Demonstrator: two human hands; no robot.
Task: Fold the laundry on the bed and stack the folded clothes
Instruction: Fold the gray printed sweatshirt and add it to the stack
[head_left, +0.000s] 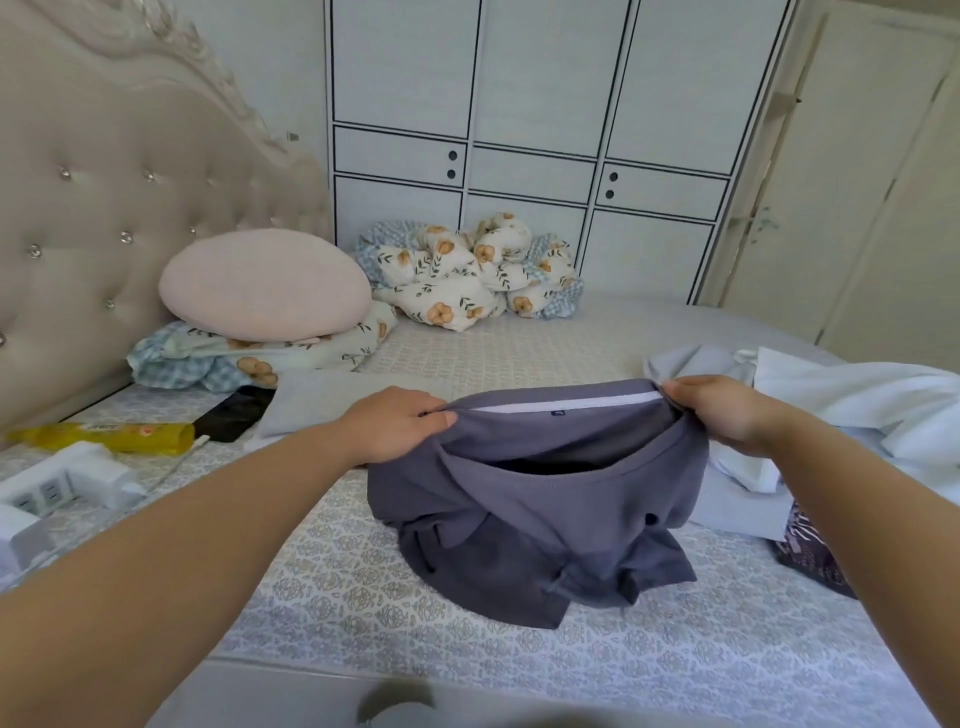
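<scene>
We are holding grey shorts (535, 514) above the bed (363, 597), our left hand (395, 423) and right hand (719, 410) pinching the waistband's 2 ends. Its small navy tag (558, 413) is unreadable.

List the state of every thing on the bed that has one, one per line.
left hand: grips the grey garment's waistband
right hand: grips its other end
grey garment: unfolded, top lifted, bottom bunched on the bed
white clothes: crumpled, unfolded
floral quilt: bundled up
pink pillow: resting on floral bedding
yellow tube: lying flat
</scene>
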